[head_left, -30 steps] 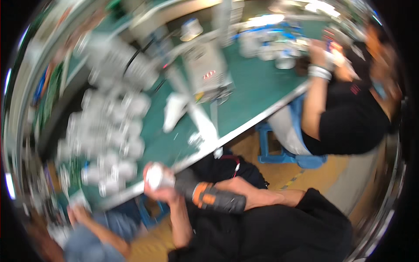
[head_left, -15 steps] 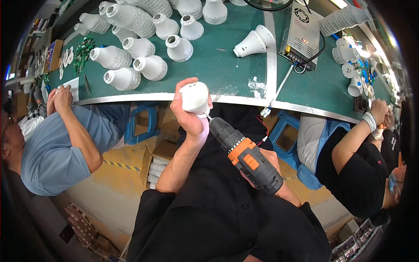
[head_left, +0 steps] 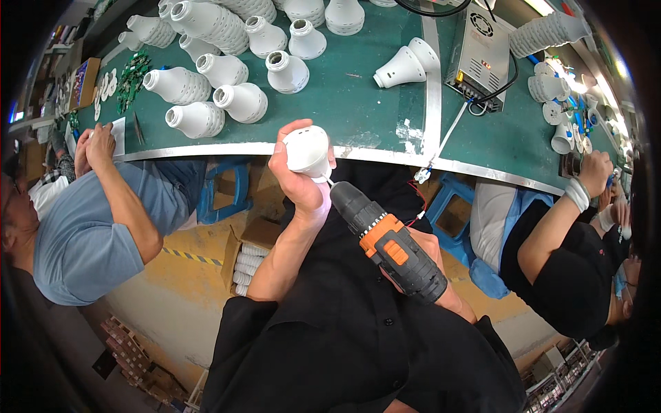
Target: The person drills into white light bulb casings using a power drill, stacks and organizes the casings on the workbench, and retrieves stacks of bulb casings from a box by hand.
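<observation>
The left hand (head_left: 301,187) is curled around a white cone-shaped housing (head_left: 308,148), fingers and thumb wrapped about its sides. The right hand (head_left: 428,244) grips a black-and-orange power drill (head_left: 391,246); the drill's body covers most of that hand, so how its fingers sit cannot be told. The housing lies in the left hand's palm, up and to the left of the right hand, with its narrower end tilted down toward the drill. From the right hand the drill points up-left, and its thin bit (head_left: 328,181) comes to the housing's narrow end, just beside the left palm; whether the tip is inside it cannot be seen.

Beyond both hands runs the green table (head_left: 330,113). Stacked white housings (head_left: 287,72) stand and lie on it ahead of the left hand and to its left. Ahead of the right hand lies a nested pair of housings (head_left: 403,67), and to the right of that pair a metal power supply (head_left: 480,58). A carton (head_left: 231,258) sits below and left of the left hand, beside its forearm.
</observation>
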`<state>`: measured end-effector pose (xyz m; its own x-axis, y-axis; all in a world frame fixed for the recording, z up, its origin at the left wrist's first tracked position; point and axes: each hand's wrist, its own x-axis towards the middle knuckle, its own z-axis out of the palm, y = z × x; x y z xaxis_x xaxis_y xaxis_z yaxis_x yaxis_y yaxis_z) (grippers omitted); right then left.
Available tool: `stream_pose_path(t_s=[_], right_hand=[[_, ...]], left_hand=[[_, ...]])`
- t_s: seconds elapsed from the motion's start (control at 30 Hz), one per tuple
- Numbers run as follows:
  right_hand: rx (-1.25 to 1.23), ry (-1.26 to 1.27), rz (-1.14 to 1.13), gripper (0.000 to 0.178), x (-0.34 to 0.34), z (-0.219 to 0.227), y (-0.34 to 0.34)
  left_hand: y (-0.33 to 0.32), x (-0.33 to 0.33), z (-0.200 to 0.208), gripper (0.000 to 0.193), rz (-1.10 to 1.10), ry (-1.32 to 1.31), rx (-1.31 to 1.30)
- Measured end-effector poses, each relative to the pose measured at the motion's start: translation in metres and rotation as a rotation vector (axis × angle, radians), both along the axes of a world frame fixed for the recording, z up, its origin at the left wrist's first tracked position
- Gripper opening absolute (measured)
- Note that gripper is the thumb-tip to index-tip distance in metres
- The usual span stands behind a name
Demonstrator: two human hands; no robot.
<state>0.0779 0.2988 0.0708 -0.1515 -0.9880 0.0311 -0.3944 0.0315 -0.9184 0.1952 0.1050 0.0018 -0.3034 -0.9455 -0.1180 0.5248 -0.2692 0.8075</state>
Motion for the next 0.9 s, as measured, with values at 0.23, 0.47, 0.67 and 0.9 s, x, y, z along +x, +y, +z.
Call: stream_pose_path(t_s=[0.23, 0.47, 0.67, 0.9], right_hand=[[0.006, -0.014, 0.005, 0.018, -0.0015, 0.0015, -0.0011], [0.052, -0.070, -0.022, 0.018, -0.0028, 0.0053, -0.0035], [0.017, -0.049, -0.014, 0.019, -0.0031, -0.0006, -0.0021], [0.024, -0.044, -0.030, 0.018, -0.0025, -0.0033, -0.0006]], left_hand=[[0.0009, -0.0022, 0.0072, 0.055, 0.047, -0.014, 0.048], [-0.0008, 0.0008, 0.0047, 0.056, 0.011, 0.009, 0.012], [0.0004, -0.0008, 0.0075, 0.056, 0.006, 0.003, 0.008], [0.0019, -0.0026, 0.0094, 0.056, 0.028, -0.028, -0.006]])
